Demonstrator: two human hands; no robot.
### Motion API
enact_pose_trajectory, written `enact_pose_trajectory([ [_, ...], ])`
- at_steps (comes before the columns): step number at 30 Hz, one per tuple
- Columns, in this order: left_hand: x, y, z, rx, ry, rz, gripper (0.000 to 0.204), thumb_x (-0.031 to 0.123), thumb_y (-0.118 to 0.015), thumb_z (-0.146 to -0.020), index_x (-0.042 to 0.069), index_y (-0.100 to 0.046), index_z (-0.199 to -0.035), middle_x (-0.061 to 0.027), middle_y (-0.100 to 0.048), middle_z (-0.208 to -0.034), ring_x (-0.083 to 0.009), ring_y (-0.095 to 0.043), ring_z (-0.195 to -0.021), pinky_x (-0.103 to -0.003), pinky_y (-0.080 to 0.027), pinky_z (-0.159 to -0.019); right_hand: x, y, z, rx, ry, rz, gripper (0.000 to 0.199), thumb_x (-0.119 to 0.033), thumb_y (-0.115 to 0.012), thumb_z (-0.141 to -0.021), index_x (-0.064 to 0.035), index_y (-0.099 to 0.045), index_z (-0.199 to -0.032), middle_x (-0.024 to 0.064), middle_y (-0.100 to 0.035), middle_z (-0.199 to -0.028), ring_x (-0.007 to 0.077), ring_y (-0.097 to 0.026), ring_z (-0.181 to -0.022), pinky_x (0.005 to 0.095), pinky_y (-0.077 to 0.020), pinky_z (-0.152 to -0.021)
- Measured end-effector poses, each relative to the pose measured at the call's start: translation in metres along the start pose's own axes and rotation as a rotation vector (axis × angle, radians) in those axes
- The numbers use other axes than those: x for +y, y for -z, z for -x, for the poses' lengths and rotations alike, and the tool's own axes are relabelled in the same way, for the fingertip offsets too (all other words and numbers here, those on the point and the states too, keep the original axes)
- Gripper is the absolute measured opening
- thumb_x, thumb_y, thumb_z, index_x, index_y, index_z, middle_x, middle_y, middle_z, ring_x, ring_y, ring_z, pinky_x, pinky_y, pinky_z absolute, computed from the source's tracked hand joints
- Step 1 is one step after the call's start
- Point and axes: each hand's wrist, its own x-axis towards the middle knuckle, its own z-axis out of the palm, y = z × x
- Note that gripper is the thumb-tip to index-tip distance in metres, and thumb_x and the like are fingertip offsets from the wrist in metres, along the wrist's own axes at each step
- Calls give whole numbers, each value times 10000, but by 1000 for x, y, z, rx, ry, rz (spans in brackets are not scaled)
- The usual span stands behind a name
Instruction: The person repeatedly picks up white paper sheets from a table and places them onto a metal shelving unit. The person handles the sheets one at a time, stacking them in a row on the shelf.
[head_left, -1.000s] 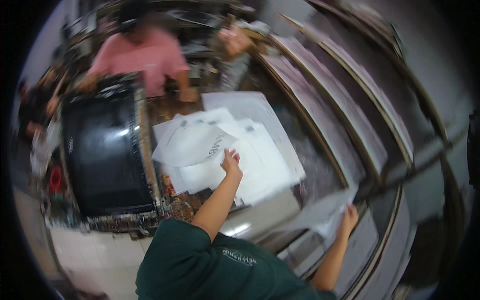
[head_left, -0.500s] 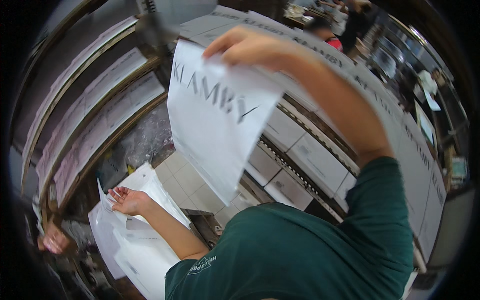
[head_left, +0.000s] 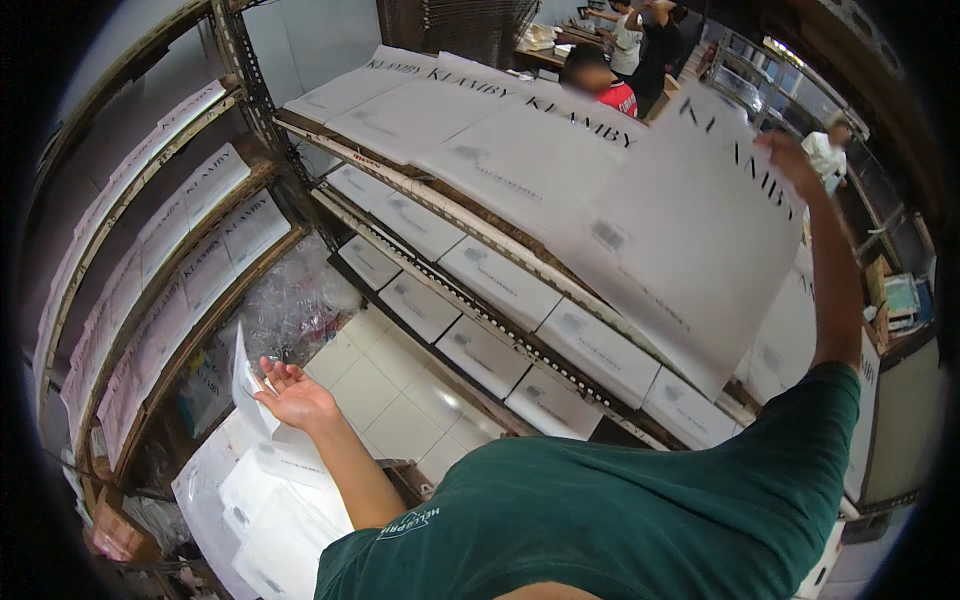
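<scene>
With your right hand [head_left: 788,166] pinching the sheet [head_left: 690,245] at one edge, its drooping corner could snag the rack [head_left: 405,183]; your left hand's [head_left: 302,400] fingers are apart.

- Fisheye distortion bows the shelf edges [head_left: 283,243] toward a black rim.
- Glare spots the tiled floor [head_left: 385,392].
- White sheets [head_left: 285,515] at lower left look brightest.
- The right hand [head_left: 787,163] appears dim; its raised sheet [head_left: 690,240] blurs slightly.
</scene>
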Motion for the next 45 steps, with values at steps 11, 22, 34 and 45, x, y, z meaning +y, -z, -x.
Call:
enact_pose_trajectory([
  [11,1,-2,34,-25,77,24,422,372,-292,-927,45,-392,-1174,-78,-520,-1066,-149,-501,-782,-248,-447,-679,96,-83,-26,-70,39,37,430,140,-336,-530,-2,-606,-832,59,-594,-845,168,-531,-888,275,-376,-827],
  [22,-6,7,35,-16,114,29,420,373,-292,-926,48,-395,-1171,-71,-522,-1059,-151,-504,-783,-253,-447,-680,105,-90,-29,-8,223,138,376,133,-346,-556,6,-596,-806,127,-606,-802,234,-566,-827,307,-418,-787],
  [34,-13,7,29,-87,201,3,423,359,-279,-930,58,-367,-1213,-78,-501,-1088,-146,-491,-773,-259,-435,-669,62,-83,-51,154,164,309,358,127,-408,-615,-14,-590,-890,130,-590,-961,205,-526,-986,334,-394,-862],
  [45,-79,-14,-47,-33,368,-34,450,365,-225,-926,16,-366,-1172,-96,-494,-1079,-194,-493,-798,-294,-447,-640,-337,-205,-121,-163,858,48,243,-96,-535,-697,-27,-588,-924,133,-607,-893,260,-569,-822,362,-452,-726],
])
